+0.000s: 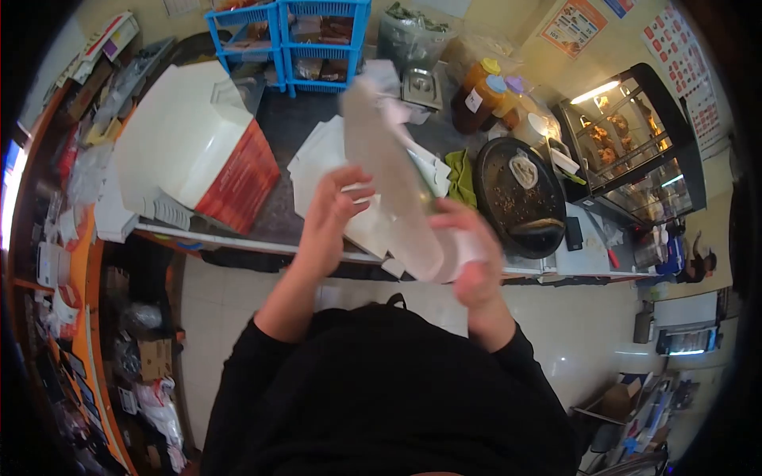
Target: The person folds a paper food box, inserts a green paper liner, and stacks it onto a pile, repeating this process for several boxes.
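My right hand (474, 252) grips the lower end of a long, pale cardboard piece (389, 170), smeared by motion and held upright at a slant over the counter edge. Its exact kind is hard to make out. My left hand (333, 213) is just left of the piece, fingers apart, holding nothing that I can see. Behind both hands, flat white cartons (311, 164) lie on the dark counter, partly covered by the piece. To the left stands a large open food box (236, 181), white inside with a red printed side.
Right of the cartons are a green cloth (460, 176) and a round black tray (508, 208) with crumbs. Sauce bottles (479, 99), a lidded steel container (422, 87) and blue plastic baskets (324, 55) stand behind. A lit glass food warmer (627, 143) is at far right.
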`<state>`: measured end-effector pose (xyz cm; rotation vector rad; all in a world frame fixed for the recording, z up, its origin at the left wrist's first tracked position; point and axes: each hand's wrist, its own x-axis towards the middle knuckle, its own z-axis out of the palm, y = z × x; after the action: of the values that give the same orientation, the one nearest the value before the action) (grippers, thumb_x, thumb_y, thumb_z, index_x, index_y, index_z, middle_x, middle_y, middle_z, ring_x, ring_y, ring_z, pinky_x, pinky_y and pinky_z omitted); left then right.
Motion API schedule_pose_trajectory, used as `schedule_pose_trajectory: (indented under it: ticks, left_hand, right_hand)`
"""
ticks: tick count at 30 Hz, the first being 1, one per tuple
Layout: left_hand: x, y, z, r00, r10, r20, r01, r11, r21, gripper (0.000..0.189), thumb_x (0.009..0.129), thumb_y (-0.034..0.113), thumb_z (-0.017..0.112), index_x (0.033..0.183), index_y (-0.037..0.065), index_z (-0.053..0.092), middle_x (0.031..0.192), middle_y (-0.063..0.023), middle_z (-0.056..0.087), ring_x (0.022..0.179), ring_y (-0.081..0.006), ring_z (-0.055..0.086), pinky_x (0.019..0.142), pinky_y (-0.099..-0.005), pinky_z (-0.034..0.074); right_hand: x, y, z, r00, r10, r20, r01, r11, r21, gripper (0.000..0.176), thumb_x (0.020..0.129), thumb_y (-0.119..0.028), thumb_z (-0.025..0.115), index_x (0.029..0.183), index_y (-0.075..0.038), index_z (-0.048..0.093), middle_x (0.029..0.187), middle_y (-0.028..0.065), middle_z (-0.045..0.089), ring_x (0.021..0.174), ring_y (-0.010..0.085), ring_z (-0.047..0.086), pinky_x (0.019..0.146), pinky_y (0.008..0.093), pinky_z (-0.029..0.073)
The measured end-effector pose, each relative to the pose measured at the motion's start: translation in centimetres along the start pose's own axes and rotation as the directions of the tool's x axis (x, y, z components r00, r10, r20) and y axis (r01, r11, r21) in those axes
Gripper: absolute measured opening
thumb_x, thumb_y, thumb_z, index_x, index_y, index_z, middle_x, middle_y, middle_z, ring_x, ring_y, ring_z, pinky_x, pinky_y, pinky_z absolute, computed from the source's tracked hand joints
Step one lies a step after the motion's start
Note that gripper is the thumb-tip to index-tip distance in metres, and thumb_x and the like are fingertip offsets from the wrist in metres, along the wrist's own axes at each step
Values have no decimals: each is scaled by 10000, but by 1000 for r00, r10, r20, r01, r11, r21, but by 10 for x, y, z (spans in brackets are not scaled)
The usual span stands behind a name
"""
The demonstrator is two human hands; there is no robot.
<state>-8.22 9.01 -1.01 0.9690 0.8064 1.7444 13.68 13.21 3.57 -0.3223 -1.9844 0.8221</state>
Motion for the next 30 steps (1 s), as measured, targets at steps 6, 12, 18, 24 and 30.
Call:
schedule_pose_trajectory:
  ticks: [6, 12, 18, 24, 30]
  left_hand:
    - [14, 40, 6, 943, -332, 9, 331, 940, -77, 335, 1029, 255, 457, 1257, 27, 545, 1135, -64, 628, 1039, -154, 612, 912, -343, 499]
    - [15, 37, 11, 959, -281, 24, 281, 960, -7, 199, 1005, 102, 501, 1160, 13, 590, 1059, -49, 658, 964, -125, 642, 874, -307, 540]
    - [15, 37, 19, 908, -362, 209, 263, 884, 387, 196, 995, 69, 513, 1172, 7, 566, 1049, -47, 655, 984, -121, 632, 896, -311, 548]
    - [11, 29, 7, 818, -490, 301, 416, 866, 279, 199, 1012, 110, 505, 1166, -6, 554, 1024, -18, 611, 977, -67, 560, 846, -241, 480]
    - [7, 23, -12, 828, -476, 296, 229, 769, 597, 239, 1034, 137, 458, 1122, -56, 567, 826, -50, 613, 822, -82, 591, 749, -250, 502]
  right_hand:
    - [9, -8, 30, 970, -188, 157, 183, 982, 45, 668, 925, -606, 411, 1247, -55, 605, 1124, 136, 640, 1160, 385, 558, 1023, 541, 390]
    - [-3, -7, 43, 994, -42, -96, 33, 995, -98, 502, 949, -508, 504, 1192, -101, 668, 1289, 146, 533, 1247, 375, 480, 1049, 529, 373]
    - [-15, 5, 72, 909, 210, -361, -286, 943, -171, 370, 925, -185, 596, 1287, -115, 628, 1349, 238, 456, 1187, 380, 495, 993, 417, 429]
    - [-22, 12, 111, 871, 120, -477, -310, 887, -343, 467, 1006, -264, 479, 1415, -39, 470, 1337, 240, 462, 1139, 360, 514, 949, 409, 442]
    - [-27, 31, 80, 633, 532, -562, -469, 841, 268, 499, 1037, -305, 396, 1449, -25, 408, 1146, 119, 493, 812, 119, 539, 670, 231, 474]
